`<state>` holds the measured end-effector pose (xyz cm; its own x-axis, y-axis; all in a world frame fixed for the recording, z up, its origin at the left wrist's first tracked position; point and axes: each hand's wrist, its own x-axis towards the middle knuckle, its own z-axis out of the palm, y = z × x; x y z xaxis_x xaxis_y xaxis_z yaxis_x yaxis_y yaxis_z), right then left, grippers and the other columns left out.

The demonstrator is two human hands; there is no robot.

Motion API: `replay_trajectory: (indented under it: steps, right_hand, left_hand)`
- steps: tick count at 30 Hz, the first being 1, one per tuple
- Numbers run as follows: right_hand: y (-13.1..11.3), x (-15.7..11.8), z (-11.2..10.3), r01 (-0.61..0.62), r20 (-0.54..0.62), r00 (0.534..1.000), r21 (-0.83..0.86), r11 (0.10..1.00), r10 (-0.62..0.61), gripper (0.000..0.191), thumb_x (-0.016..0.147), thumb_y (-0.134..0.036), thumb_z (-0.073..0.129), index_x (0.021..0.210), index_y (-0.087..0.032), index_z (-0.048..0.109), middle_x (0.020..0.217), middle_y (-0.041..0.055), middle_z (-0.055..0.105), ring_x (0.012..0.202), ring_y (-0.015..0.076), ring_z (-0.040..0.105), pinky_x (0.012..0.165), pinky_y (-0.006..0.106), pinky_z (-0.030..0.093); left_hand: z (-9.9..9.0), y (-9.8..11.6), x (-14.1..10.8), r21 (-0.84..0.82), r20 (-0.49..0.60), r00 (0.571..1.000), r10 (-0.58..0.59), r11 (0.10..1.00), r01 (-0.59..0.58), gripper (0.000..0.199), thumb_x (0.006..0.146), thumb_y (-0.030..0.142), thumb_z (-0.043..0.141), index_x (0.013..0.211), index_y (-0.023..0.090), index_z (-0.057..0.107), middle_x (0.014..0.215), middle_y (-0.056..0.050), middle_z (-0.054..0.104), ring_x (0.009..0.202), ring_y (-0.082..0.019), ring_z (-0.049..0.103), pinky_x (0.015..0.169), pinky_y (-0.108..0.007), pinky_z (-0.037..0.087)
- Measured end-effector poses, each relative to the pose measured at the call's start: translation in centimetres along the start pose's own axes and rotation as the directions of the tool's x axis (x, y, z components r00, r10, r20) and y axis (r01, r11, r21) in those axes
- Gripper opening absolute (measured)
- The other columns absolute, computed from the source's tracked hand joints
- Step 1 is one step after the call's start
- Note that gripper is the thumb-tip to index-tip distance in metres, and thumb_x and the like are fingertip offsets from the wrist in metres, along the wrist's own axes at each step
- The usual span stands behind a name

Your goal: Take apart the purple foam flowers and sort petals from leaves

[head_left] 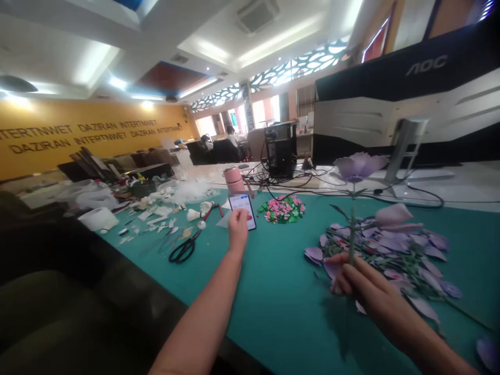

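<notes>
Right hand (pixel 365 289) sat nearest the lens, low right, fingers pinched shut around a green stem (pixel 352 229) held upright. Stem carried a purple flower (pixel 358 165) at its top, standing clear above the teal table mat (pixel 273 291). Just behind the hand lay a loose pile of purple petals and stems (pixel 406 250), spread right and nearer along the mat.

Left hand (pixel 237 226) reached farther out, mid-table, fingers curled on the lower edge of a phone (pixel 242 210) with a lit screen; screen text too small to read. Whether it gripped or only touched the phone, couldn't tell.

Right of the phone: small heap of pink and green bits (pixel 282 209). Left and nearer: black scissors (pixel 183 251) flat on the mat, white scraps beyond them. Pink cup (pixel 233 179) stood just behind the phone.

Far right, a monitor back (pixel 410 88) read "AOC". Far left, a yellow wall (pixel 78 133) repeated "DAZIRAN INTERNTWET" in dark letters across two lines. Seated people were visible far back, centre, small and blurred.
</notes>
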<state>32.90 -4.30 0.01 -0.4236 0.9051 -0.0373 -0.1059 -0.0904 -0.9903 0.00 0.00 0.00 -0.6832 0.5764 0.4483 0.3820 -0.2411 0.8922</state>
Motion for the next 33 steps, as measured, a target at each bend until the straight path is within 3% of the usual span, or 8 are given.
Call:
replay_trajectory:
  steps: [2, 4, 8, 11, 16, 22, 27, 33]
  right_hand:
    - [0.0, 0.0, 0.2, -0.004, -0.023, 1.000, 0.099, 0.995, 0.006, 0.040, 0.087, -0.057, 0.057, 0.108, -0.023, 0.059, 0.065, -0.0044, 0.044, 0.062, 0.0164, 0.051, 0.068, 0.034, 0.052]
    - [-0.1, 0.1, 0.1, 0.004, -0.045, 0.999, 0.163, 0.987, 0.003, 0.042, 0.085, -0.056, 0.060, 0.110, -0.023, 0.057, 0.063, -0.0062, 0.038, 0.056, 0.0137, 0.043, 0.056, 0.030, 0.048]
    - [-0.6, 0.7, -0.6, 0.035, -0.096, 0.995, 0.181, 0.983, -0.018, 0.044, 0.082, -0.058, 0.064, 0.107, -0.023, 0.055, 0.059, -0.0095, 0.027, 0.046, 0.0084, 0.027, 0.040, 0.020, 0.026]
    - [-0.9, 1.3, -1.4, 0.086, -0.142, 0.987, 0.106, 0.991, -0.071, 0.046, 0.082, -0.064, 0.059, 0.101, -0.022, 0.055, 0.055, -0.0110, 0.025, 0.043, 0.0064, 0.021, 0.039, 0.019, 0.017]
    - [-0.8, 2.5, -2.7, 0.246, -0.220, 0.941, -0.079, 0.966, -0.257, 0.043, 0.088, -0.064, 0.048, 0.102, -0.023, 0.051, 0.056, -0.0094, 0.032, 0.045, 0.0089, 0.027, 0.040, 0.021, 0.019]
    - [-1.4, 3.4, -5.2, 0.306, -0.248, 0.902, -0.210, 0.929, -0.354, 0.037, 0.093, -0.057, 0.044, 0.103, -0.022, 0.052, 0.058, -0.0084, 0.030, 0.049, 0.0103, 0.027, 0.044, 0.023, 0.019]
    - [-2.9, 3.1, -9.5, 0.294, -0.272, 0.868, -0.391, 0.872, -0.415, 0.034, 0.094, -0.049, 0.044, 0.104, -0.019, 0.058, 0.059, -0.0066, 0.035, 0.051, 0.0121, 0.032, 0.047, 0.025, 0.024]
    - [-4.1, 1.4, -15.8, 0.164, -0.367, 0.803, -0.621, 0.766, -0.469, 0.035, 0.090, -0.047, 0.045, 0.102, -0.019, 0.064, 0.064, -0.0040, 0.045, 0.056, 0.0142, 0.040, 0.053, 0.027, 0.032]
  left_hand:
    - [0.9, 0.8, -3.2, 0.087, 0.241, 0.970, 0.032, 0.995, -0.055, 0.015, 0.081, 0.034, 0.064, 0.074, 0.021, 0.065, 0.072, -0.002, 0.061, 0.072, -0.017, 0.057, 0.071, -0.026, 0.044]
    - [1.4, 1.0, -6.1, 0.157, 0.426, 0.904, 0.043, 0.980, -0.121, 0.013, 0.080, 0.032, 0.066, 0.073, 0.022, 0.067, 0.077, -0.003, 0.063, 0.078, -0.019, 0.058, 0.078, -0.029, 0.045]
    - [1.7, 0.5, -9.2, 0.274, 0.646, 0.763, -0.012, 0.937, -0.217, 0.006, 0.075, 0.028, 0.068, 0.072, 0.023, 0.069, 0.082, -0.005, 0.065, 0.083, -0.022, 0.059, 0.082, -0.034, 0.044]
    - [1.8, 0.1, -9.2, 0.331, 0.692, 0.721, -0.039, 0.904, -0.269, 0.008, 0.077, 0.028, 0.063, 0.074, 0.022, 0.068, 0.087, -0.008, 0.065, 0.088, -0.025, 0.058, 0.086, -0.038, 0.041]
    - [2.0, -0.3, -8.2, 0.340, 0.726, 0.687, -0.023, 0.881, -0.329, 0.015, 0.080, 0.033, 0.057, 0.075, 0.022, 0.065, 0.088, -0.010, 0.064, 0.087, -0.027, 0.056, 0.085, -0.041, 0.040]
    - [1.9, -1.1, -7.5, 0.379, 0.751, 0.660, -0.024, 0.834, -0.401, 0.019, 0.082, 0.037, 0.051, 0.078, 0.024, 0.064, 0.093, -0.009, 0.066, 0.090, -0.027, 0.059, 0.086, -0.040, 0.043]
    - [1.9, -2.3, -6.7, 0.384, 0.782, 0.622, -0.032, 0.811, -0.441, 0.024, 0.083, 0.041, 0.049, 0.079, 0.024, 0.065, 0.095, -0.009, 0.067, 0.089, -0.027, 0.060, 0.084, -0.040, 0.046]
    - [1.8, -4.2, -5.7, 0.345, 0.822, 0.570, 0.009, 0.789, -0.509, 0.035, 0.086, 0.050, 0.044, 0.084, 0.024, 0.068, 0.098, -0.007, 0.067, 0.092, -0.025, 0.063, 0.084, -0.036, 0.050]
